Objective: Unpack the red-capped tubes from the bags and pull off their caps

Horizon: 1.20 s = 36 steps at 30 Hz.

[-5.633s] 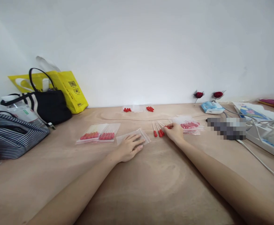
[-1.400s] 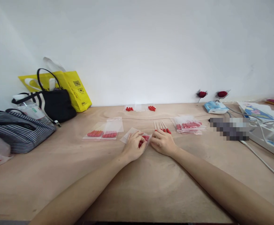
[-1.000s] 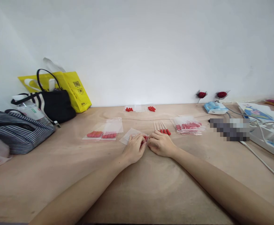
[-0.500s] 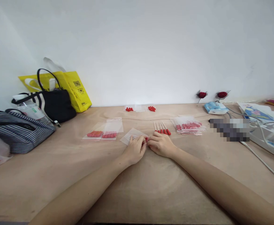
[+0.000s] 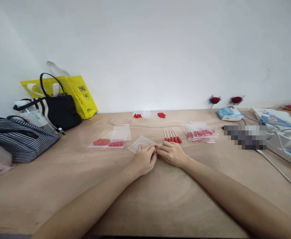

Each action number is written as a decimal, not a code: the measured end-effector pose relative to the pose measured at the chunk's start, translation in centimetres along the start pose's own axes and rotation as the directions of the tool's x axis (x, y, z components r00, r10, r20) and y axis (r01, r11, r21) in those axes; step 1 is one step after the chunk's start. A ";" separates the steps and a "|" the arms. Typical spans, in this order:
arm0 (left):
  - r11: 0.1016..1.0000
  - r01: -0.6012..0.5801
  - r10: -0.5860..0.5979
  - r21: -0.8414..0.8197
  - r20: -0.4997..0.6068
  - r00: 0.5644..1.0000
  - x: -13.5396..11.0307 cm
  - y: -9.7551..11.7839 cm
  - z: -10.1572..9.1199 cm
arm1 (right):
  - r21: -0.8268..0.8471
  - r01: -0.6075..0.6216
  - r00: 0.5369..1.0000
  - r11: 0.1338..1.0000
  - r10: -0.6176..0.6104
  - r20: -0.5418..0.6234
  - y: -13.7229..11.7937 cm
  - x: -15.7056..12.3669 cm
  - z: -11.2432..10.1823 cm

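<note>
Between my hands is a clear zip bag with thin white sticks inside and red tips at its right end. My left hand is closed on the bag's near side, thumb and fingers pinching it. The fingertips of my right hand pinch the bag's right edge, beside the red tips. Just beyond my right hand lies a row of several loose red-tipped white sticks. A stack of filled zip bags is to their right. Left of my hands rest further bags with red-tipped pieces.
At the back lie small clear bags with red pieces. A striped bag, a black bag and a yellow bag stand at left. On the right are a wipes pack, a power strip and a white cable.
Both hands stay at the same bag. The right fingers have shifted slightly along its right edge; otherwise the view has moved only a little.
</note>
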<state>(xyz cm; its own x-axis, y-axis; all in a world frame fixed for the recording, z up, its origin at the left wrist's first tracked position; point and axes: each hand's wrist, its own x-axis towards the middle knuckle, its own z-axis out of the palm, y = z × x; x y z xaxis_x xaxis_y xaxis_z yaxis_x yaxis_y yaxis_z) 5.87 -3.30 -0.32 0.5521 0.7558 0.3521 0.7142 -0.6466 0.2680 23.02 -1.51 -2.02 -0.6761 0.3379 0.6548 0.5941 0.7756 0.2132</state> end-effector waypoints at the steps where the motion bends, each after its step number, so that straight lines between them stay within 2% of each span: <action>1: 1.000 0.002 -0.002 -0.005 0.005 1.000 0.0 0.0 0.0 | -0.002 -0.005 1.000 1.000 0.005 -0.010 0.0 0.0 0.0; 5: 1.000 0.006 -0.006 -0.009 0.010 1.000 0.0 -0.2 0.1 | 0.006 -0.031 0.999 1.000 0.031 -0.023 -0.2 0.2 -0.2; 18: 0.995 0.087 -0.088 0.048 0.020 0.996 -0.1 -0.3 0.9 | 0.132 -0.028 0.996 0.991 0.016 0.089 -0.4 0.9 -0.3; 24: 0.986 0.166 -0.166 -0.003 -0.050 0.985 -0.1 -0.4 0.6 | 0.137 -0.015 0.994 0.990 0.000 0.109 -0.3 0.8 -0.5; 30: 0.949 0.295 -0.310 -0.113 -0.156 0.938 0.0 -0.7 -0.3 | 0.128 -0.121 0.983 0.984 0.101 0.152 0.3 0.2 -1.1; 32: 0.956 0.266 -0.281 -0.126 -0.122 0.952 -0.2 -1.1 -0.8 | 0.149 -0.166 0.975 0.975 0.139 0.175 0.6 0.0 -1.4; 36: 0.988 0.127 -0.125 -0.084 0.027 0.992 -0.3 -2.4 -1.8 | 0.208 -0.302 0.939 0.930 0.253 0.232 0.6 -0.3 -1.8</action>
<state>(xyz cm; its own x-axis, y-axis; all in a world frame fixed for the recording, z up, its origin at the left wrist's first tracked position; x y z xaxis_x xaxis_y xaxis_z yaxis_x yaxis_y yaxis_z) 3.15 -2.18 0.56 0.4699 0.8333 0.2911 0.7400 -0.5517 0.3848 24.40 -2.09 -0.79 -0.5859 0.6375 0.5003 0.6663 0.7304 -0.1503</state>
